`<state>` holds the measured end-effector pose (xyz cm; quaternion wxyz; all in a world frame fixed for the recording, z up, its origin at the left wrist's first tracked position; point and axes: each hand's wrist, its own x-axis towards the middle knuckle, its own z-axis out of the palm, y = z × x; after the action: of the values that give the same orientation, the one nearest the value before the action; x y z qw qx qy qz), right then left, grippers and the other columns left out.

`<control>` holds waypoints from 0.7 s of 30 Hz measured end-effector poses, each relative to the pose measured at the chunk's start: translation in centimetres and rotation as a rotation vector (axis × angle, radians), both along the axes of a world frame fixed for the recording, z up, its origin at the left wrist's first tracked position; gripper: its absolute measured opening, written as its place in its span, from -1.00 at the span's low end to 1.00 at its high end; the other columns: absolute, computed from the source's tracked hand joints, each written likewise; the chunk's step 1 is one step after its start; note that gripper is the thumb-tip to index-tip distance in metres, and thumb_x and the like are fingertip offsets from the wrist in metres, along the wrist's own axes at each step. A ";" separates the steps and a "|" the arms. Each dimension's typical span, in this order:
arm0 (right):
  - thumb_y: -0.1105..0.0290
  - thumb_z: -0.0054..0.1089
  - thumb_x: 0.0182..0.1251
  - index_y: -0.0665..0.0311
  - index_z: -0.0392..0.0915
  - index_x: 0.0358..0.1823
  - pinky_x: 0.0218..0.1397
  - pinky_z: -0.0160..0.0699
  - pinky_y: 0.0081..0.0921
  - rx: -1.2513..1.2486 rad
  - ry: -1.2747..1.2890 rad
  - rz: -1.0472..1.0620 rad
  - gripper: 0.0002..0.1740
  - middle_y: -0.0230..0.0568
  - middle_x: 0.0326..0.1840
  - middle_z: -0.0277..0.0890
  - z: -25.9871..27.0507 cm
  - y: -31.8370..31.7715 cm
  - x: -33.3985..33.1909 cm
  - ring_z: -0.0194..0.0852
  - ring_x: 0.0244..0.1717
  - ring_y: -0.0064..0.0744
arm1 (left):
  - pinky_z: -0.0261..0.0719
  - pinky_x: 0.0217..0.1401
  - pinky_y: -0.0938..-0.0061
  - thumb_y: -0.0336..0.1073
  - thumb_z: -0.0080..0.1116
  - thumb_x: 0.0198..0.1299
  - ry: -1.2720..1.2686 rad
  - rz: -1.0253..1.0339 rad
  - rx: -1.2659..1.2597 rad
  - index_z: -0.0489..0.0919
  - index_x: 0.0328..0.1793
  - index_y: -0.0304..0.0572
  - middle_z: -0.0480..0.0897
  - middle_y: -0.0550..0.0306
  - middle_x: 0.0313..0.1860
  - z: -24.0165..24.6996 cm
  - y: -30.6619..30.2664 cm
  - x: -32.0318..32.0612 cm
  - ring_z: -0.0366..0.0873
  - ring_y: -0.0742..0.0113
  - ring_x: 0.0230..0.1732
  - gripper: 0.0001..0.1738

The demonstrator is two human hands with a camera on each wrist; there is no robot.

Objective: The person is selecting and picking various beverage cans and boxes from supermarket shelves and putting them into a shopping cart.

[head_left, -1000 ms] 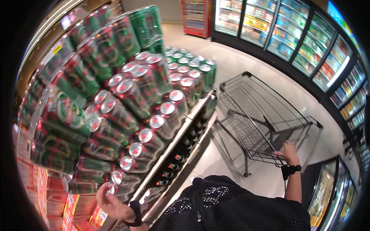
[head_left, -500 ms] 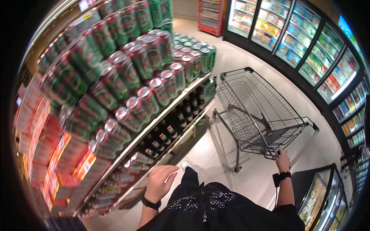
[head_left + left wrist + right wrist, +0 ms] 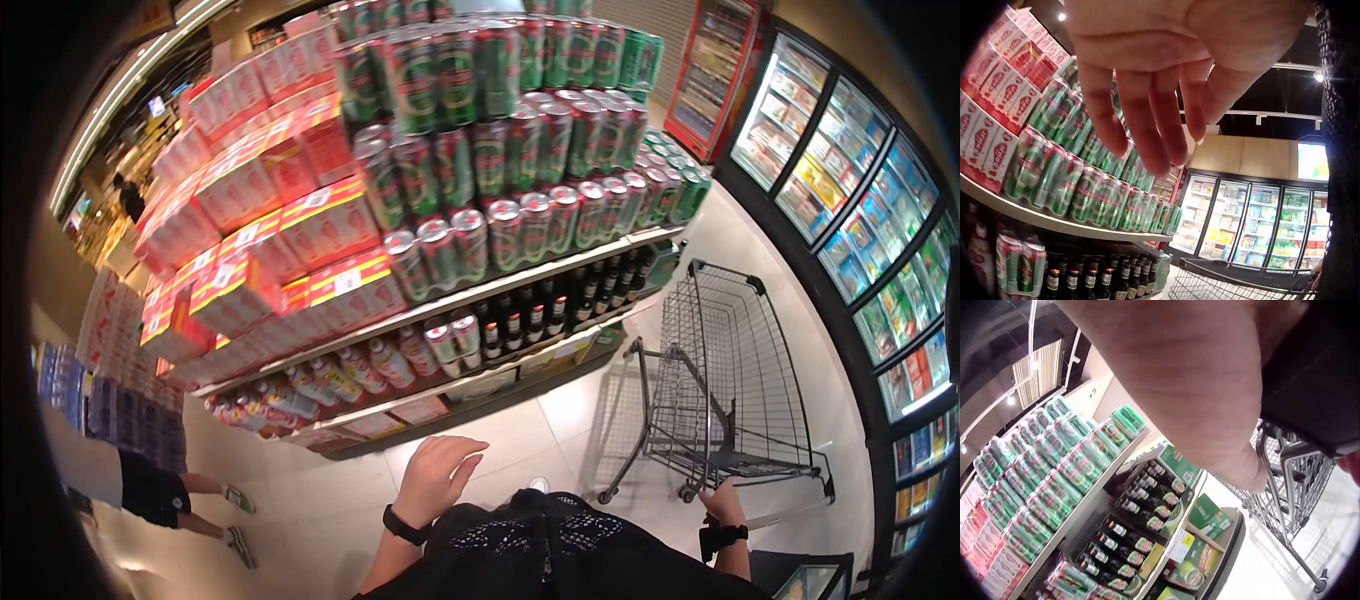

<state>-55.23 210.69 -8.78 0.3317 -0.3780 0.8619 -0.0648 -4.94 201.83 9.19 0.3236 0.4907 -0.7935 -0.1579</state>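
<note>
My right hand (image 3: 722, 503) grips the near end of a wire shopping cart (image 3: 735, 400), at its handle. In the right wrist view, the heel of that hand (image 3: 1210, 394) covers most of the fingers, with the cart's dark frame (image 3: 1279, 469) just beyond. My left hand (image 3: 440, 473) hovers in front of my body with its fingers loosely bent and nothing in them. Closest to it is a stepped display of shrink-wrapped green and red drink cans (image 3: 535, 220). The left wrist view shows those fingers (image 3: 1160, 119) hanging down, apart from the can packs (image 3: 1094, 194).
Dark bottles (image 3: 540, 318) fill the shelf below the cans. Red and white cartons (image 3: 270, 170) are piled to the left. Glass-door freezers (image 3: 850, 210) line the right side, behind a red-framed cooler (image 3: 710, 75). Another person's legs (image 3: 215, 500) show at lower left.
My view has swung left, bringing the cartons and another person into sight. The right hand, earlier spread over the cart handle, has closed on it. The left hand has come away from the cans.
</note>
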 end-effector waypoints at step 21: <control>0.53 0.03 0.13 0.46 0.34 -0.28 -0.79 0.55 -0.04 -0.187 -0.544 -0.202 -0.84 0.05 -0.68 0.42 -3.9 -0.8 22.0 0.51 -0.77 0.05 | 0.51 -0.06 0.29 -0.40 0.25 0.16 -0.120 0.606 0.025 0.65 -0.10 -0.14 0.68 0.10 -0.25 4.1 26.3 30.6 0.61 0.10 -0.17 -0.83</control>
<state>-33.20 209.87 -12.65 0.5063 -0.2878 0.7649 -0.2753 25.71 228.08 13.28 0.3024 0.7175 -0.6266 -0.0345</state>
